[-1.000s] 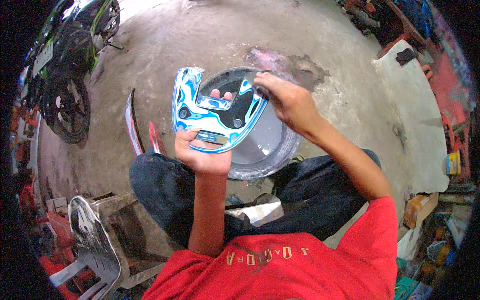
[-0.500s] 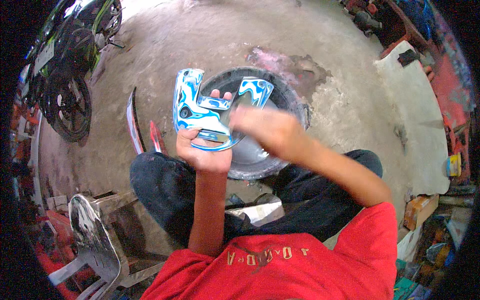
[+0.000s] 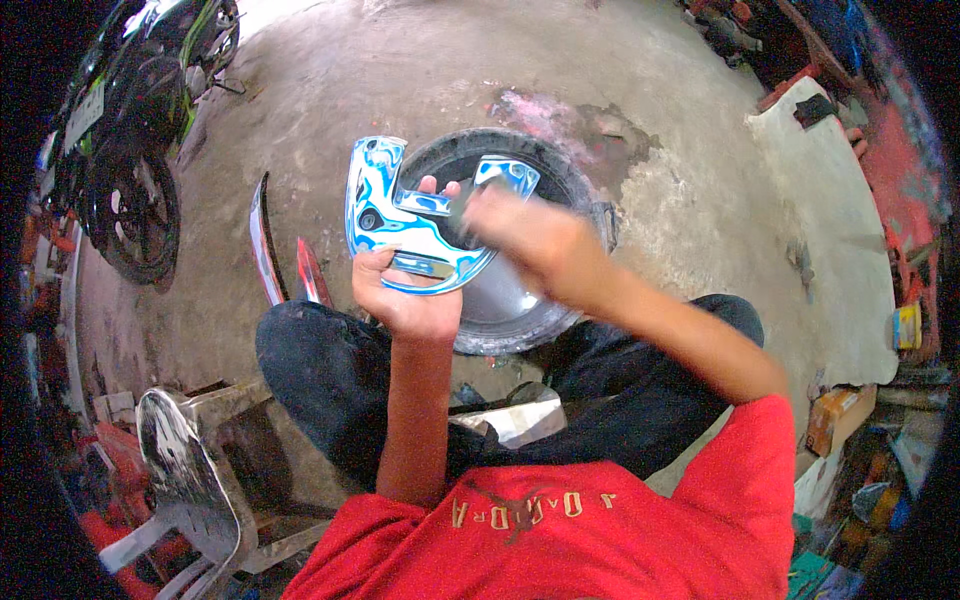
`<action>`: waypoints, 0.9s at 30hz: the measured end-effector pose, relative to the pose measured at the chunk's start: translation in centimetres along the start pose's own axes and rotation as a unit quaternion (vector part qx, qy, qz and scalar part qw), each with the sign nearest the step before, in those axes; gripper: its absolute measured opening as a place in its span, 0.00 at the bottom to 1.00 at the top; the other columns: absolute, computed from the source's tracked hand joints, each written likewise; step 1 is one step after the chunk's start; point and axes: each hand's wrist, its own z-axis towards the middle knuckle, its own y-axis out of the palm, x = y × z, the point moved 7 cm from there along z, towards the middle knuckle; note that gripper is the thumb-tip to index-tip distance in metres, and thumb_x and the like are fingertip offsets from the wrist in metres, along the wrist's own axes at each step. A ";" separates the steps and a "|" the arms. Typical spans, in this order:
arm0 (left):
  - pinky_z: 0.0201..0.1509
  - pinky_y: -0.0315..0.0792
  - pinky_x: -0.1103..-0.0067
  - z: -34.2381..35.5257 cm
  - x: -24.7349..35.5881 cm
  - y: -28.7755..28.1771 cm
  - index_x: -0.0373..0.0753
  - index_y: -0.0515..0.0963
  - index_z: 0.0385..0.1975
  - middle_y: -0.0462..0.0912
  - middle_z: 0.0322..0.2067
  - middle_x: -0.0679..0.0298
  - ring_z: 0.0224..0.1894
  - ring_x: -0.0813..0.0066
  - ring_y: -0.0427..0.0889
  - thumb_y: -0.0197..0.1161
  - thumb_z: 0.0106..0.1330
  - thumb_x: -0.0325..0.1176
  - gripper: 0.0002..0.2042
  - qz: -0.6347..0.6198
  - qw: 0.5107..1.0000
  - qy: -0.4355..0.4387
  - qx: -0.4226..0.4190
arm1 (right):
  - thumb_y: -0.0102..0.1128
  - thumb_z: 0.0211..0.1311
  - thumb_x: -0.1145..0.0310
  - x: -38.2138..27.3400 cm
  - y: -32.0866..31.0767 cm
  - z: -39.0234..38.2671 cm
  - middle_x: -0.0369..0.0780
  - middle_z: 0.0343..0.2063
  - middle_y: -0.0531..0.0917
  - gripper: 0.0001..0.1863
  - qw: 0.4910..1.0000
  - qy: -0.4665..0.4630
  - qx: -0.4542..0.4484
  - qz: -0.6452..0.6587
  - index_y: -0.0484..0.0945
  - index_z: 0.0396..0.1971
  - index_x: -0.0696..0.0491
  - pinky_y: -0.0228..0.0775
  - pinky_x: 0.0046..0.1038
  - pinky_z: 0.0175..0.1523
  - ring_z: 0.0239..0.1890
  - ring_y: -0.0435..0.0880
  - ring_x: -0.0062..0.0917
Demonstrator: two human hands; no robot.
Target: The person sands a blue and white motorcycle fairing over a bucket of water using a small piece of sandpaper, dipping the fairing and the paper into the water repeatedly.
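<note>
My left hand (image 3: 405, 300) grips a U-shaped part (image 3: 372, 190) with a swirled white-and-blue glossy finish from below, thumb on its lower edge, fingertips showing through the cut-out. My right hand (image 3: 535, 240), blurred, is closed over the part's right side, with something dark and indistinct under its fingers. Beneath both hands is a round dark basin (image 3: 461, 155) of greyish water. To the left on the floor lie a long curved piece (image 3: 262, 232) and a red piece (image 3: 312, 272).
A black motorcycle (image 3: 130, 170) stands at upper left, a worn plastic chair (image 3: 190, 480) at lower left. A pale sheet (image 3: 835, 240) runs along the right, beside a cardboard box (image 3: 835, 420) and cluttered items. My crossed legs (image 3: 330, 380) surround the basin's near side.
My right hand has moved from the part's upper right corner down and left across its surface, blurring, then slightly up. My left hand and the part have shifted only slightly.
</note>
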 end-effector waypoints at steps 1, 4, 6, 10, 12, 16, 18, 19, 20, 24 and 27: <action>0.71 0.62 0.45 0.1 -0.1 -0.4 0.40 0.57 0.74 0.71 0.64 0.39 0.66 0.35 0.70 0.51 0.58 0.41 0.39 0.014 1.000 0.003 0.004 | 0.58 0.59 0.72 -2.1 0.5 -0.5 0.46 0.57 0.82 0.25 0.999 -0.046 0.002 0.023 0.78 0.59 0.51 0.77 0.36 0.62 0.59 0.83 0.36; 0.72 0.62 0.47 0.2 -0.2 -0.5 0.39 0.56 0.74 0.71 0.64 0.39 0.65 0.36 0.71 0.52 0.58 0.41 0.39 0.021 1.000 0.001 0.011 | 0.57 0.59 0.72 -0.1 -0.2 -0.1 0.46 0.53 0.84 0.22 0.998 -0.054 -0.006 0.011 0.79 0.56 0.51 0.78 0.37 0.58 0.56 0.84 0.37; 0.72 0.62 0.49 0.1 -0.4 0.3 0.38 0.56 0.74 0.71 0.64 0.39 0.65 0.36 0.72 0.52 0.58 0.41 0.40 -0.004 1.000 -0.013 0.004 | 0.55 0.57 0.76 4.8 -1.1 1.0 0.48 0.52 0.83 0.23 0.996 0.083 0.007 -0.011 0.78 0.55 0.53 0.77 0.38 0.58 0.54 0.83 0.43; 0.73 0.60 0.46 0.8 -0.2 -1.2 0.38 0.56 0.74 0.71 0.64 0.40 0.65 0.35 0.70 0.53 0.57 0.40 0.40 0.036 0.999 0.015 -0.002 | 0.56 0.59 0.74 -0.3 1.0 -0.5 0.47 0.55 0.83 0.23 0.999 0.005 -0.019 0.031 0.79 0.56 0.53 0.76 0.38 0.63 0.59 0.83 0.38; 0.73 0.60 0.47 0.8 -0.3 -1.5 0.38 0.56 0.74 0.71 0.63 0.40 0.65 0.35 0.71 0.53 0.56 0.40 0.40 0.025 1.000 0.007 0.009 | 0.60 0.56 0.76 -3.3 0.7 -0.4 0.49 0.56 0.82 0.27 0.994 -0.081 -0.048 0.058 0.79 0.59 0.52 0.74 0.37 0.65 0.61 0.82 0.37; 0.72 0.63 0.49 0.4 -0.5 -0.1 0.37 0.57 0.74 0.71 0.63 0.40 0.63 0.35 0.72 0.53 0.55 0.40 0.41 -0.023 1.000 -0.016 0.016 | 0.60 0.56 0.78 5.7 -0.1 0.0 0.49 0.57 0.82 0.25 0.995 0.096 -0.003 -0.025 0.78 0.57 0.55 0.74 0.38 0.65 0.61 0.81 0.44; 0.72 0.63 0.50 0.5 -0.2 -0.5 0.38 0.57 0.74 0.71 0.63 0.40 0.64 0.35 0.72 0.53 0.55 0.40 0.41 -0.020 1.000 -0.011 0.015 | 0.60 0.56 0.77 3.1 0.2 0.0 0.48 0.59 0.81 0.26 0.999 0.032 -0.020 0.014 0.78 0.58 0.54 0.73 0.38 0.66 0.62 0.80 0.43; 0.72 0.62 0.49 0.7 0.1 -0.9 0.38 0.57 0.74 0.71 0.63 0.40 0.65 0.36 0.71 0.53 0.55 0.40 0.41 0.006 1.000 0.004 -0.005 | 0.61 0.56 0.77 0.6 0.5 -0.4 0.47 0.60 0.80 0.27 1.000 0.009 -0.023 0.018 0.78 0.59 0.54 0.73 0.38 0.67 0.63 0.79 0.41; 0.72 0.62 0.49 0.6 0.3 -0.6 0.38 0.57 0.74 0.71 0.63 0.39 0.66 0.36 0.70 0.52 0.55 0.41 0.41 0.035 0.999 0.015 -0.023 | 0.61 0.55 0.77 -1.7 0.9 -0.9 0.45 0.60 0.80 0.28 0.998 -0.035 -0.032 0.033 0.78 0.60 0.53 0.73 0.37 0.66 0.62 0.80 0.39; 0.72 0.63 0.49 0.2 -0.4 0.4 0.38 0.58 0.73 0.71 0.63 0.39 0.65 0.36 0.70 0.52 0.56 0.41 0.40 -0.011 1.000 0.000 -0.002 | 0.60 0.58 0.78 2.3 -1.2 0.1 0.47 0.57 0.82 0.25 1.000 0.004 -0.013 0.019 0.78 0.58 0.54 0.76 0.38 0.63 0.60 0.82 0.43; 0.72 0.62 0.48 -0.1 -0.1 0.2 0.39 0.58 0.74 0.71 0.63 0.39 0.65 0.36 0.70 0.53 0.56 0.41 0.40 -0.017 1.000 -0.003 -0.010 | 0.59 0.55 0.80 4.5 -0.9 0.2 0.48 0.59 0.80 0.27 0.998 0.062 -0.008 -0.010 0.78 0.59 0.53 0.74 0.39 0.64 0.62 0.79 0.43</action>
